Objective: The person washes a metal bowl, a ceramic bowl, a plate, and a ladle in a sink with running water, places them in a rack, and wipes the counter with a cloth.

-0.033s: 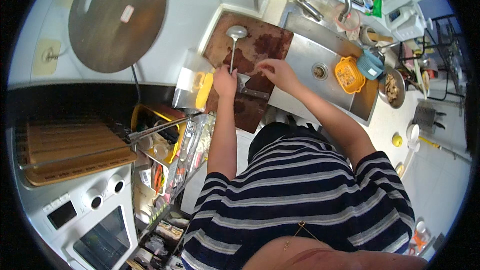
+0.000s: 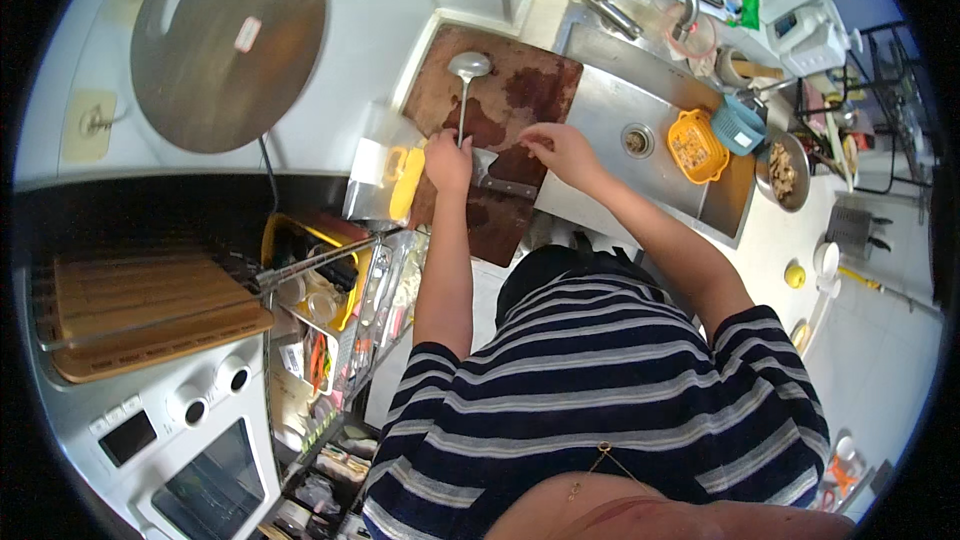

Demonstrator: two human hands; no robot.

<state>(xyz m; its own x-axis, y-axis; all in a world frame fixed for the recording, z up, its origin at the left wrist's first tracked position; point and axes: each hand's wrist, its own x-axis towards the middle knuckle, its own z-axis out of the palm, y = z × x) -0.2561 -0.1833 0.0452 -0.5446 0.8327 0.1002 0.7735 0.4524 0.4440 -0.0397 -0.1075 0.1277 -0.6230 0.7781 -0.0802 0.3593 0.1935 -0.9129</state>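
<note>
My left hand (image 2: 448,162) is closed round the handle of a metal ladle (image 2: 469,66), whose bowl points away from me over a wet brown cutting board (image 2: 545,85). To its right, my right hand (image 2: 562,152) hovers above the board's right edge, its fingers curled and thumb drawn in. Whatever those fingers may hold is too small to make out. Between the hands a knife (image 2: 508,186) lies on the board, partly hidden by my left hand. A clear container with a yellow part (image 2: 404,185) stands just left of my left hand.
Right of the board is a steel sink (image 2: 610,120) with a faucet (image 2: 690,2), an orange basket (image 2: 697,147) and a blue basket (image 2: 738,128). A metal bowl of brown food pieces (image 2: 783,172) stands beyond. A round pan-like disc (image 2: 235,50) hangs at left, above an oven (image 2: 185,440).
The whole view has shifted very slightly. Both hands and the ladle keep their places over the board.
</note>
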